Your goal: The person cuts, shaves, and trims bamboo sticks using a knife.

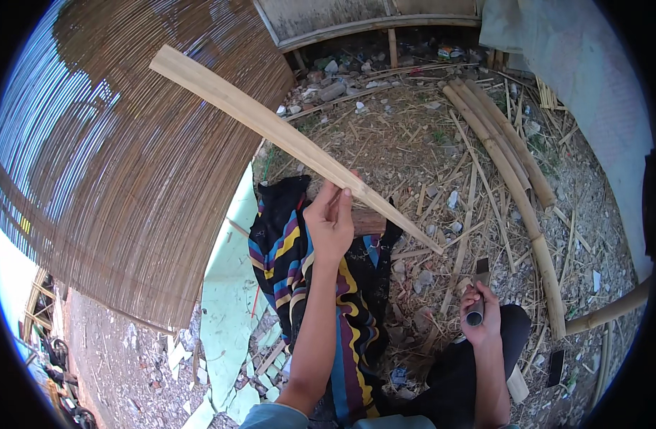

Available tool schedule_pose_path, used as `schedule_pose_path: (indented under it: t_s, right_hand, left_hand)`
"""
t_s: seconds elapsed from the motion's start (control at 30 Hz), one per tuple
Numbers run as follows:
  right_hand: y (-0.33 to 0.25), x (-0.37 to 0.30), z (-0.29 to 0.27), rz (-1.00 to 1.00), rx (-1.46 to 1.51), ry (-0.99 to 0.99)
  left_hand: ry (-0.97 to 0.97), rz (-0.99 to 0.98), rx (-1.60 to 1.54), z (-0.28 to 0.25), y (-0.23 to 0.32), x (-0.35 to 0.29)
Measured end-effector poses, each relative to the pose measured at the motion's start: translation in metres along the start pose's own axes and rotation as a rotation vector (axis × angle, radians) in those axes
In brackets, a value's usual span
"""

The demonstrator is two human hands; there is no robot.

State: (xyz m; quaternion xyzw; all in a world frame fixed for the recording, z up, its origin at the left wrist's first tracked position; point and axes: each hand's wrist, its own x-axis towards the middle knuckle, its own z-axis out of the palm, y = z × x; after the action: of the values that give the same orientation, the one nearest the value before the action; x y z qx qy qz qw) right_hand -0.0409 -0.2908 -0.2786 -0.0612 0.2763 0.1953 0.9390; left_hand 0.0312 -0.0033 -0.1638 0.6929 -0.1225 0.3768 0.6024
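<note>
A long, pale split bamboo strip [260,125] slants across the middle, from upper left down toward the right. My left hand [331,227] is closed on it below its middle, thumb along the near side. Lower right, my right hand [485,316] grips a blade with a tubular metal handle [474,317], whose open end faces me. The short dark blade points away, apart from the strip. Under the strip, a reddish-brown wood block [369,222] rests by a striped cloth [351,336], which lies beneath my left forearm.
Thick bamboo poles [514,168] lie on the right of the littered ground. A slatted bamboo screen [142,186] rises at the left beside a pale green sheet [224,307]. A whitish tarp [592,86] hangs far right. A flat black object [556,367] lies lower right.
</note>
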Motion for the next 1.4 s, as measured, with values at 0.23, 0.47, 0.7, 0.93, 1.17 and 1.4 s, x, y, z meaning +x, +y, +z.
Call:
schedule_pose_path:
  t_s: [0.23, 0.47, 0.7, 0.93, 1.17, 1.4]
  right_hand:
    - [0.001, 0.0, 0.0, -0.015, 0.01, 0.007]
    - [0.002, 0.0, 0.002, -0.025, 0.01, 0.008]
    - [-0.001, 0.003, -0.003, -0.017, 0.01, -0.021]
    - [0.001, -0.003, 0.003, -0.048, 0.006, -0.013]
    - [0.002, 0.001, -0.001, -0.027, -0.009, -0.008]
    - [0.005, -0.002, 0.004, -0.089, -0.05, 0.005]
  left_hand:
    - [0.03, -0.026, 0.038, -0.002, -0.003, 0.0]
    - [0.01, -0.074, -0.08, -0.001, 0.009, 0.002]
    - [-0.125, -0.184, -0.097, -0.011, 0.014, 0.004]
    - [0.059, -0.074, -0.15, -0.01, 0.038, 0.004]
    - [-0.163, -0.063, 0.15, -0.009, 0.014, -0.001]
    - [-0.289, -0.027, -0.143, -0.012, 0.011, -0.01]
